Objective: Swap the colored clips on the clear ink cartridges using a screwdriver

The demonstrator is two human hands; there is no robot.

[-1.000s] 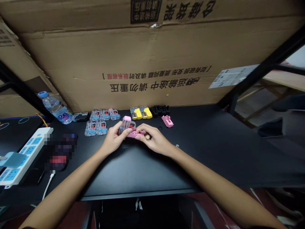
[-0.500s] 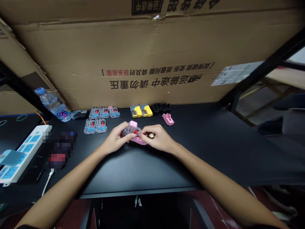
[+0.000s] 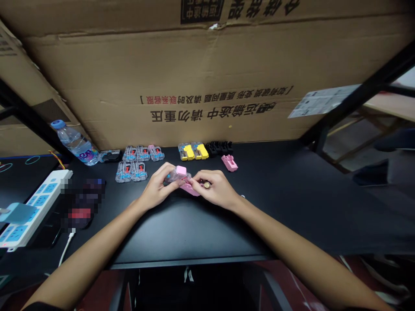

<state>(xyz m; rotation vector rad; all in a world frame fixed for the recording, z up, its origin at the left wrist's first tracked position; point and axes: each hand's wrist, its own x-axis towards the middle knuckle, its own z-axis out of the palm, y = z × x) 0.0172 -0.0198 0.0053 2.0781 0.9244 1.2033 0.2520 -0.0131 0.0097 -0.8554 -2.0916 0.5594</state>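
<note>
My left hand [image 3: 158, 185] is closed around a small clear plastic device [image 3: 177, 176] with a pink end, held above the black table. Beneath it, a pink plastic part [image 3: 191, 188] shows between the hands. My right hand [image 3: 215, 188] presses its thumb and fingertips against the device's right side. Tucked in those fingers is a small dark item with a round brass-coloured end [image 3: 206, 185]; its kind is unclear. Fingers hide much of the device's inside. Another pink plastic part [image 3: 230, 163] lies behind my right hand.
Several clear devices with red and blue insides [image 3: 131, 171] stand back left. Yellow-and-clear ones [image 3: 201, 151] and black parts [image 3: 220, 147] line the cardboard [image 3: 207, 65]. At left are a water bottle [image 3: 78, 144], a power strip [image 3: 39, 203] and a blurred-out phone [image 3: 84, 203].
The clear device has tilted down, closer to the pink part, and less red shows inside it. A small white speck now shows beside my right wrist. The view has shifted slightly.
</note>
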